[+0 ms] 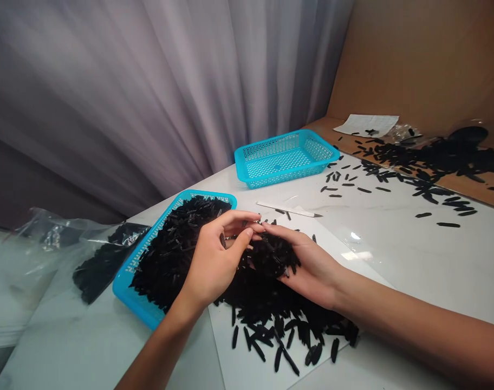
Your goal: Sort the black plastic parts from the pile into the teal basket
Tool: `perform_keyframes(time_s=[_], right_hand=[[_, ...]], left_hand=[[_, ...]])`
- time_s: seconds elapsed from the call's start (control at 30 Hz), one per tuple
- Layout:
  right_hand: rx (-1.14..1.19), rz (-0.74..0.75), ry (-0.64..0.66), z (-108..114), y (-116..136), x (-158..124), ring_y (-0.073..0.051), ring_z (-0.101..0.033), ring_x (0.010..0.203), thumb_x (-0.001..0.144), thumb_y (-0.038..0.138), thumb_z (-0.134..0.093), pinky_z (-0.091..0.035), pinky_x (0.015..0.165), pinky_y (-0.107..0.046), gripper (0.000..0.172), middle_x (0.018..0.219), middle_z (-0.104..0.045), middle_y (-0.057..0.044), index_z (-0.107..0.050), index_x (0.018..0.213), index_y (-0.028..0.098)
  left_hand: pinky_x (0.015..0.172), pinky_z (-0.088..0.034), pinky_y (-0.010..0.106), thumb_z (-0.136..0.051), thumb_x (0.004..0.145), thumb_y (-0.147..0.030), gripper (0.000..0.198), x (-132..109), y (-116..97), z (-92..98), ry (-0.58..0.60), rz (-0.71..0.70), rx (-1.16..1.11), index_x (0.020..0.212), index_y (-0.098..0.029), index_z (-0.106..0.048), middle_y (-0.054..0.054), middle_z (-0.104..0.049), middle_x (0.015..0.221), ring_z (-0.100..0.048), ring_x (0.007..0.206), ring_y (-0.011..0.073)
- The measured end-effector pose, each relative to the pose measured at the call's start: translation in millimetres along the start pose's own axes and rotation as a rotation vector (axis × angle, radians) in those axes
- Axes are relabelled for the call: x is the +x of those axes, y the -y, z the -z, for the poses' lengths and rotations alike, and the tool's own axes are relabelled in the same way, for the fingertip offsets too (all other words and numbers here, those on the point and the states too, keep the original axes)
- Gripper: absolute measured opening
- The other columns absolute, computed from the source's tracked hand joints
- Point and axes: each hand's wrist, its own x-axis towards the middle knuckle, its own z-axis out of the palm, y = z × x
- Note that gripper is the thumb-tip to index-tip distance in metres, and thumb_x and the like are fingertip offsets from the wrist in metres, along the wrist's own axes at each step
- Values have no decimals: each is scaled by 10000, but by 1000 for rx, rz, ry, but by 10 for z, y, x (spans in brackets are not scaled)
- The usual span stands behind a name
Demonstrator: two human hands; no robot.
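Observation:
My right hand [314, 265] is cupped, palm up, around a handful of small, elongated black pieces [273, 254]. Close against its fingertips is my left hand [216, 257], thumb and fingers curled together. One black piece shows between its thumb and palm; anything at the fingertips is too small to make out. Below both hands a loose pile of the same pieces [287, 319] spreads over a white sheet [239, 363]. Left of them stands a blue basket [137, 306], heaped with more black pieces.
Another blue basket [287, 157], with no pieces visible inside, stands farther back. A white pen-like tool [287, 209] lies before it. More pieces are scattered at right near a paper [366, 124]. A clear plastic bag [56, 238] with black pieces lies far left. Behind hangs a grey curtain [169, 81].

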Motion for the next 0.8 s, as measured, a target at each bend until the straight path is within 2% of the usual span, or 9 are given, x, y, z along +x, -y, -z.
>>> perform_keyframes(time_s=[0.13, 0.27, 0.37, 0.47, 0.63, 0.8], right_hand=[[-50, 78, 9, -15, 24, -48, -135, -653, 789, 854, 272, -700, -501, 701, -225, 107, 857, -731, -11, -755, 857, 179], [-123, 145, 57, -53, 51, -81, -142, -631, 835, 852, 310, -718, -496, 765, -248, 113, 879, -702, 0, -742, 873, 202], [-174, 161, 122, -73, 66, -92, -149, -620, 833, 871, 315, -695, -496, 784, -269, 130, 868, -679, -10, -730, 845, 192], [-188, 146, 119, -67, 71, -102, -147, -619, 841, 845, 304, -731, -503, 771, -271, 114, 872, -672, -11, -736, 843, 190], [-167, 112, 77, -50, 76, -111, -135, -623, 803, 817, 271, -761, -511, 726, -264, 97, 843, -687, -13, -760, 858, 183], [-233, 155, 18, -63, 104, -124, -119, -603, 736, 717, 270, -841, -472, 682, -240, 169, 786, -680, 2, -758, 836, 183]], left_hand=[[706, -608, 223, -630, 933, -301, 208, -7, -2, 9, 18, 22, -60, 1075, -176, -716, 56, -755, 952, -719, 920, 178], [677, -596, 226, -609, 951, -336, 252, -13, -1, 7, 31, 21, -103, 1065, -159, -746, 68, -741, 879, -701, 829, 163], [536, -508, 180, -601, 955, -366, 282, -6, 42, 12, 3, 26, -135, 1114, -184, -745, 43, -698, 800, -628, 689, 120], [458, -394, 173, -588, 957, -418, 332, 2, 78, 13, -40, 37, -96, 1164, -205, -736, 7, -613, 706, -498, 570, 87], [531, -397, 208, -586, 960, -383, 300, 0, 41, 7, 20, -6, 85, 1155, -226, -752, 16, -650, 761, -490, 600, 100], [530, -368, 221, -648, 920, -362, 257, 5, 17, 33, -20, -21, 172, 1110, -229, -758, 9, -656, 771, -473, 584, 100]])
